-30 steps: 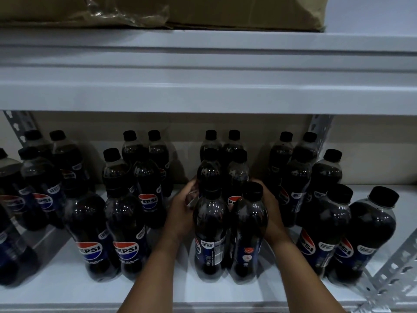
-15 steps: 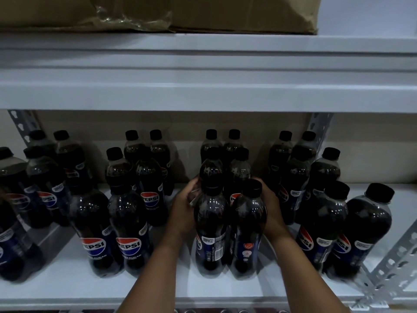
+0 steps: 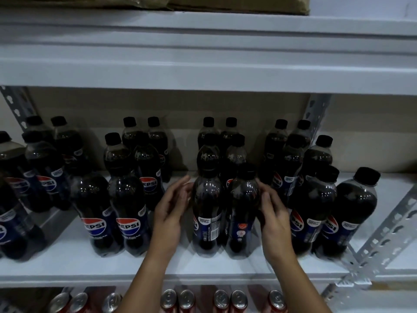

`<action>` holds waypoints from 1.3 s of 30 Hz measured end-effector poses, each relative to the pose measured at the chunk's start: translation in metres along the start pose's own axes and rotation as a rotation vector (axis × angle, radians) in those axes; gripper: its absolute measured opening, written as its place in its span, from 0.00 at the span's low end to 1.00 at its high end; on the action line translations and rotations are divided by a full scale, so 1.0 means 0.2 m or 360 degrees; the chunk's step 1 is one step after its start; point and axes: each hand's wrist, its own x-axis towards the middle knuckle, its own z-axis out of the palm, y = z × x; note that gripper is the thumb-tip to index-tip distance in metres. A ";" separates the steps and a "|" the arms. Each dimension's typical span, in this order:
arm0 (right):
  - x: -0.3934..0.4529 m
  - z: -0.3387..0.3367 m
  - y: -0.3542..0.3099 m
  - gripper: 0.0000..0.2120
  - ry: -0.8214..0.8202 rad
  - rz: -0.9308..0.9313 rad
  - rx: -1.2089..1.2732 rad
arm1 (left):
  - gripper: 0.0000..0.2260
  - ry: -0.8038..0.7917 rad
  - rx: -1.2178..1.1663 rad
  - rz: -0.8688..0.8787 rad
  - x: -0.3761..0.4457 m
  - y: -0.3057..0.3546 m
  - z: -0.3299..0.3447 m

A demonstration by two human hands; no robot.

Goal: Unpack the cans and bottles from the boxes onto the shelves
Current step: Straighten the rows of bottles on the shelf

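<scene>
both hands (image 3: 171,213) (image 3: 274,213) have slid back off the front bottles (image 3: 208,213), fingers now loose, holding nothing.

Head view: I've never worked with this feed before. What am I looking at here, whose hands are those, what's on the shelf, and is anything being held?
No machine here: a person works with bare hands, and one camera on their head looks forward and down, so the arms come in from the bottom edge. The left hand and right hand flank two front bottles standing upright on the white shelf. Their fingers are loosely spread beside the bottles; the picture is blurred there, so whether they touch is hard to tell, but neither hand grips anything. More dark cola bottles stand in pairs across the shelf, some with their labels turned forward. Below, the tops of red cans show on the next shelf. Above lies brown cardboard.
</scene>
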 end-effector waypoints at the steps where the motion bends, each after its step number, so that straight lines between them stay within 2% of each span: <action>1: -0.06 0.00 -0.01 0.28 -0.0024 -0.0016 -0.0037 | 0.21 -0.0048 0.0015 -0.0022 -0.04 0.01 -0.01; 4: -0.15 -0.02 0.05 0.38 -0.0078 -0.0003 -0.0215 | 0.24 -0.0225 0.0104 -0.0096 -0.10 -0.01 -0.05; 7: -0.16 -0.04 0.07 0.35 -0.0105 0.0000 -0.0374 | 0.31 -0.0328 0.0158 -0.0123 -0.12 -0.02 -0.07; 9: -0.15 -0.05 0.06 0.35 -0.0148 -0.0011 -0.0424 | 0.31 -0.0363 0.0220 -0.0099 -0.13 -0.01 -0.07; 13: -0.15 -0.09 0.03 0.32 -0.0335 0.0061 -0.0409 | 0.33 -0.0333 0.0279 -0.0043 -0.13 0.00 -0.07; 19: -0.14 -0.07 0.03 0.39 -0.0166 -0.0091 -0.0556 | 0.33 -0.0217 0.0365 0.0019 -0.16 0.02 -0.03; 21: -0.14 -0.06 0.04 0.41 -0.0192 -0.0108 -0.0607 | 0.34 -0.0247 0.0382 -0.0002 -0.16 0.02 -0.03; 26: -0.14 -0.11 0.03 0.42 -0.0471 0.0002 -0.0597 | 0.38 -0.0454 0.0430 -0.0165 -0.15 0.01 -0.09; 29: -0.14 -0.12 0.04 0.44 -0.0418 0.0012 -0.0631 | 0.38 -0.0415 0.0496 -0.0158 -0.15 0.02 -0.08; 34: -0.14 -0.09 0.06 0.52 -0.0250 -0.0010 -0.0737 | 0.39 -0.0302 0.0657 -0.0035 -0.16 0.01 -0.05; 39: -0.14 -0.10 0.06 0.48 -0.0363 -0.0012 -0.0696 | 0.38 -0.0408 0.0650 -0.0087 -0.16 0.03 -0.06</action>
